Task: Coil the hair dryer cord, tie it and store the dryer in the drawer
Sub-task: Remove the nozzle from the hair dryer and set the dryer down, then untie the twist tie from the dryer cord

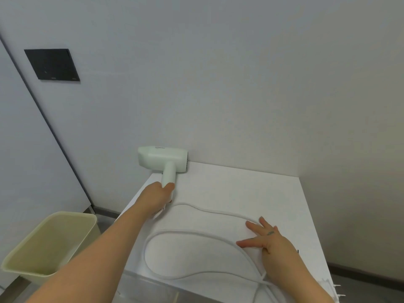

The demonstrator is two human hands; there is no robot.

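Note:
A pale green hair dryer stands at the far left corner of the white cabinet top, its body against the wall. My left hand is closed around the lower end of its handle. The white cord runs from the handle and lies in a loose loop across the top, then crosses itself near the front right edge. My right hand rests flat on the top with fingers spread, touching the cord at the loop's right side. No drawer is clearly visible.
A pale yellow bin stands on the floor to the left of the cabinet. A dark panel is mounted on the left wall. Walls close off the back and right sides of the cabinet.

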